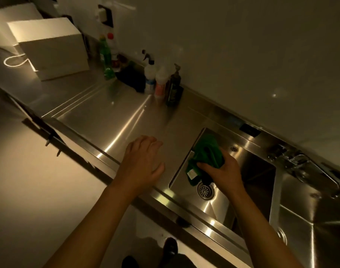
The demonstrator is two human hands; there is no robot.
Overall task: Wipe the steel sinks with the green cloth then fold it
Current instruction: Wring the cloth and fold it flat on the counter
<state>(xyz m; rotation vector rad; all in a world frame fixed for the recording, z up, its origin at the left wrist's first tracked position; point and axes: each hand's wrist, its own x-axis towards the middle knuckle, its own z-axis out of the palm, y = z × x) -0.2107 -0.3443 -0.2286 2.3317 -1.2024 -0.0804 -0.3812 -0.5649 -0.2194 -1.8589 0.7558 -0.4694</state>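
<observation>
Cloth of crumpled green fabric [205,153], bearing a small white label, is gripped by the curled fingers of the right hand [221,172]. It is held bunched over the left rectangular steel sink [219,207], just above the round slotted drain [205,190]. The left hand [144,161] is spread with relaxed fingers, grasping nothing, over the brushed steel bench [107,120] beside that sink's left rim. A second steel sink [319,219] is seen to the right, below a chrome tap [308,167].
</observation>
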